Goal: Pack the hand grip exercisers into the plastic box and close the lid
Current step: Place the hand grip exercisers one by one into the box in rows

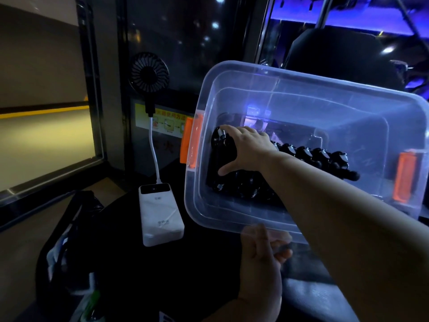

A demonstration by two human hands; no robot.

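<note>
Working beside one white power bank (160, 212) lying on a dark surface (144, 275), linked by one white cable (154, 154) to one small black fan (149, 72). Tilting one clear box (209, 219), with two orange latches (193, 140), toward the camera, left grip (262, 254) curling over its near rim. Reaching inside, right grip (246, 149) clasping one black, spring-topped exerciser (220, 145) at the left end; forearm hiding part of the row of exercisers (325, 156), leaving the count uncertain.
</note>
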